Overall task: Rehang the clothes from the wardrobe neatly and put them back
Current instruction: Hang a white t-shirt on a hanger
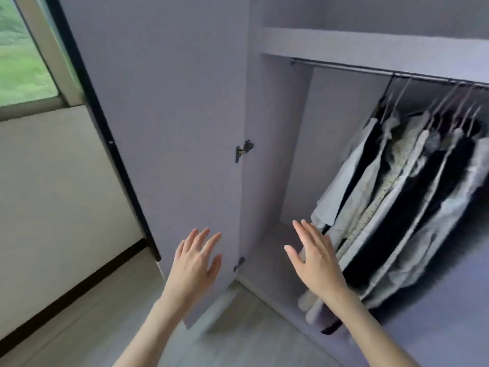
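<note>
A lilac wardrobe stands open, its left door (169, 133) swung wide. Several garments (402, 197) in white, black and a pale speckled print hang on hangers from a metal rail (344, 68) under a shelf (370, 46), bunched toward the right. My left hand (197, 260) is raised flat in front of the door's lower part, fingers straight and spread, holding nothing. My right hand (315, 258) is raised the same way just left of the clothes' lower edges, empty; whether it touches them I cannot tell.
The left part of the rail holds no hangers. A window (23, 62) and a white wall (53, 194) lie to the left of the door. Pale wood floor (232, 337) runs along the wardrobe's base. Door hinges (244, 149) sit at the inner edge.
</note>
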{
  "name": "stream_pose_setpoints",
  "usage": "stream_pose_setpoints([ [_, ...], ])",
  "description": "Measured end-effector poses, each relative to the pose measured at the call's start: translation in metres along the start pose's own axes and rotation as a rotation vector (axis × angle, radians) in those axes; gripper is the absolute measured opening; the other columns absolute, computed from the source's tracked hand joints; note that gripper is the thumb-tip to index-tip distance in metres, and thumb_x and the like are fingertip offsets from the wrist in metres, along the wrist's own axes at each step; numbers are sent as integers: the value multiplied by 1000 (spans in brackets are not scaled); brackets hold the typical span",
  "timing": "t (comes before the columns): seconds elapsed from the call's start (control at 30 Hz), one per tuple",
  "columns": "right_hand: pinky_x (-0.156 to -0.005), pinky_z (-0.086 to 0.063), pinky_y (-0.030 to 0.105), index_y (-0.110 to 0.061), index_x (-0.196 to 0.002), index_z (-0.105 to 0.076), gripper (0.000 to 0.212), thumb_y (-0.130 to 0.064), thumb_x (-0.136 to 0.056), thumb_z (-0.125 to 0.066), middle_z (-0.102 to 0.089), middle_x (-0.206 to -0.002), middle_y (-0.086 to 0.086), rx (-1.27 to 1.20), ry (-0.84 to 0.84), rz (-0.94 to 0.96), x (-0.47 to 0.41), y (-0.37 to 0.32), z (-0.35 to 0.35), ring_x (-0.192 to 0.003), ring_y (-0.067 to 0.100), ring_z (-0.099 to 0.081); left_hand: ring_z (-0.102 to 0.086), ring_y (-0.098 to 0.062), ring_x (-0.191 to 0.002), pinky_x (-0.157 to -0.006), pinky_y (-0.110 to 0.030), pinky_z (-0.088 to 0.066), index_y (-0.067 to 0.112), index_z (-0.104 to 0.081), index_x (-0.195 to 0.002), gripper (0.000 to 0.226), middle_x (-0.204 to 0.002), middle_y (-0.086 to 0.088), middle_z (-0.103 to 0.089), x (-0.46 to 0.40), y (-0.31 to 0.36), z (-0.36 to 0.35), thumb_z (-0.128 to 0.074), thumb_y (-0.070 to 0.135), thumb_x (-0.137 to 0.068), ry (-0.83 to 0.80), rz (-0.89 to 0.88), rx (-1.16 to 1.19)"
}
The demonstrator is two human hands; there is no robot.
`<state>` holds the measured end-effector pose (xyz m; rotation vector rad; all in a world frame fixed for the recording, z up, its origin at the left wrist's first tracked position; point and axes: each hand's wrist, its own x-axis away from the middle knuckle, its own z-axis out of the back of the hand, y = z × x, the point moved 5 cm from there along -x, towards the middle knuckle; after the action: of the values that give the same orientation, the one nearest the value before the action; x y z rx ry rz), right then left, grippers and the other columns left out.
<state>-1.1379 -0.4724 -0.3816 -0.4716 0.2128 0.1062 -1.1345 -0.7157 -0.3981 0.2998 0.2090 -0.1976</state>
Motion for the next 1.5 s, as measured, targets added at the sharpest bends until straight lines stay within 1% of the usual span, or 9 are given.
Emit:
stream_pose_setpoints([
  [0.37,-116,-19,33,-17,-144,-30,53,-32,-96,-44,-28,-151,3,-67,167,-322,-52,127,61,-142,16,-17,-48,-28,-123,-94,-40,-42,19,-57,-124,54,-129,-7,-54,-127,117,-85,-30,47,-87,-187,-275,221],
  [0.6,-114,-19,30,-9,-141,-36,46,-20,-97,-44,-33,-148,9,33,289,-182,-148,179,112,-141,20,-21,-29,-18,-135,-108,-32,-28,24,-37,-140,42,-146,3,-33,-213,199,-112,-38,32,-98,-189,-308,315],
  [0.77,-115,-22,42,-4,-139,-38,45,-19,-97,-43,-36,-146,13,159,291,-47,-217,207,147,-139,25,-26,-47,-23,-121,-97,-26,-35,13,-46,-133,37,-133,-3,-49,-291,256,-89,-43,18,-97,-58,-352,454],
  [0.87,-111,-6,19,-10,-145,-26,50,-26,-99,-38,-22,-153,6,150,182,-13,-235,221,147,-143,16,-15,-50,-20,-115,-88,-16,-32,11,-45,-134,36,-130,-5,-51,-327,288,-78,-38,18,-99,-44,-307,601],
  [0.97,-104,-7,10,-17,-146,-25,51,-27,-99,-40,-21,-154,1,100,174,-11,-233,228,147,-142,10,-17,-52,-15,-111,-87,-14,-33,13,-43,-136,39,-130,-4,-51,-360,314,-81,-35,27,-100,-122,-225,713],
  [1.07,-104,-9,10,-18,-145,-29,49,-25,-98,-42,-26,-152,2,121,199,11,-231,231,146,-140,10,-22,-54,-12,-90,-79,-17,-40,11,-45,-133,39,-121,-7,-55,-383,335,-85,-41,28,-98,-143,-266,673],
  [1.23,-104,-10,10,-19,-147,-24,51,-28,-99,-40,-23,-153,0,64,171,-43,-228,240,148,-141,9,-19,-55,-30,-103,-86,-35,-44,1,-45,-127,33,-118,-14,-53,-404,342,-86,-39,18,-99,-59,-287,548],
  [1.33,-103,-10,8,-19,-147,-23,52,-28,-99,-41,-23,-153,-1,44,174,-56,-226,242,149,-140,8,-20,-58,-35,-91,-75,-41,-47,0,-48,-111,26,-102,-17,-58,-414,347,-84,-35,20,-100,-72,-243,476],
  [1.5,-103,-7,7,-23,-147,-23,52,-28,-99,-41,-21,-154,-3,17,173,-73,-226,243,152,-140,7,-19,-51,-23,-63,-56,-29,-38,0,-45,-105,25,-85,-17,-60,-427,348,-84,-30,20,-101,-70,-189,540],
])
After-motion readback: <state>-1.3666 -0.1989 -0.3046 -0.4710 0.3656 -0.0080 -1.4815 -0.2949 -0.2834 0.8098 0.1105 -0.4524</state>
